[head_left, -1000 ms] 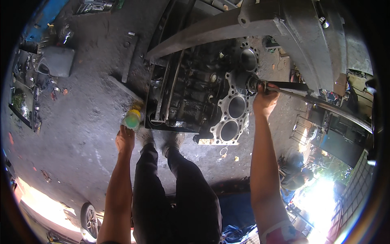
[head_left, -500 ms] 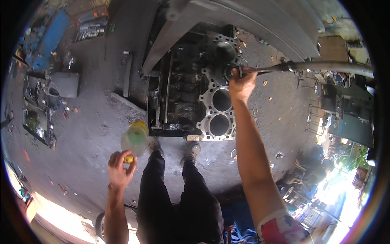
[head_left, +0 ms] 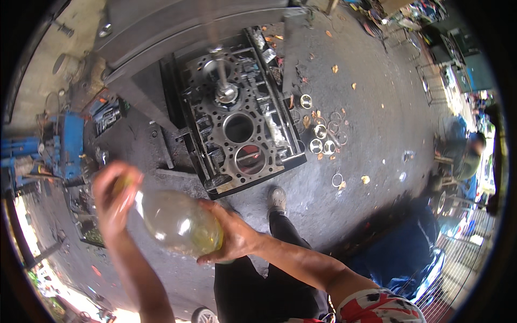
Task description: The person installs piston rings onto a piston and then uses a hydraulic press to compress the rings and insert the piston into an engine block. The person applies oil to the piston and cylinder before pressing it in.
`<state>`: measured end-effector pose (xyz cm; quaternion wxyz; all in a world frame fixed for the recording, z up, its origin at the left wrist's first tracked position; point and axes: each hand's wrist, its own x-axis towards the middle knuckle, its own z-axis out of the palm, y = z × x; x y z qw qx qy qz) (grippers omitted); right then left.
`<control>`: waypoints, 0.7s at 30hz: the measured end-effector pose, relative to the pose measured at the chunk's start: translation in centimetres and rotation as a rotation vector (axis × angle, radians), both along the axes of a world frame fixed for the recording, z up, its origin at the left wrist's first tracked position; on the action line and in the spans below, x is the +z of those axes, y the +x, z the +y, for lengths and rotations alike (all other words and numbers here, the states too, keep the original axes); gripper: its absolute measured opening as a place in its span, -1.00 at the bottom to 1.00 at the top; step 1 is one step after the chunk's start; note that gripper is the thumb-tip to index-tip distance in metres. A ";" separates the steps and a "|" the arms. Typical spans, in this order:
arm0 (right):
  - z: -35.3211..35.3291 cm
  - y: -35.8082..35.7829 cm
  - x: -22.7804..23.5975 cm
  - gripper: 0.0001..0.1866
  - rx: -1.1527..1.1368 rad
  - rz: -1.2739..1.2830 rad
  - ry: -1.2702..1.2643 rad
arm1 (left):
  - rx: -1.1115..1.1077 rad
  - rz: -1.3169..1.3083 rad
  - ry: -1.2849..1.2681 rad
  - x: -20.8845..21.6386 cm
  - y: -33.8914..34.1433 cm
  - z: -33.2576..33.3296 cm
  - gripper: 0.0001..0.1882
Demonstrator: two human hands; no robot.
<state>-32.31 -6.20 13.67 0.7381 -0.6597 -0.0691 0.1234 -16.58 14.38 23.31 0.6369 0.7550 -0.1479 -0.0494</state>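
A clear plastic bottle (head_left: 175,222) with a little yellowish liquid lies tilted in front of me. My right hand (head_left: 231,231) wraps round its base end. At its neck, my left hand (head_left: 116,196) is closed round the yellow cap (head_left: 125,184), somewhat smeared by motion; whether the cap is still on the neck I cannot tell. Beyond the bottle sits an engine block (head_left: 219,142) with round cylinder bores in a row. A metal rod (head_left: 222,75) stands in one of the farther bores, with a round metal head (head_left: 226,93) at its lower end. Neither hand touches it.
A heavy grey metal frame (head_left: 161,48) stands over the block's far side. Several metal rings (head_left: 320,131) and dry leaves lie on the floor at right. A blue machine part (head_left: 70,142) is at left, a blue cover (head_left: 396,242) at lower right. A person (head_left: 468,156) sits far right.
My right hand has left the rod and taken hold of the bottle's base. The bottle, with my left hand at its cap, has come up closer. The view has turned.
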 end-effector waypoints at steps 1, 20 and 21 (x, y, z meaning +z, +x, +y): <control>-0.6 -0.5 -0.5 0.32 -0.023 0.144 0.004 | -0.015 0.210 0.154 -1.7 1.5 -1.7 -0.58; -9.9 -3.0 -6.0 -0.33 -0.264 0.606 0.004 | 0.166 0.857 0.439 -19.3 -11.1 -2.8 -0.47; -9.6 -3.1 -6.1 -0.33 -0.280 0.606 0.064 | 0.146 0.848 0.434 -19.5 -11.3 -2.7 -0.48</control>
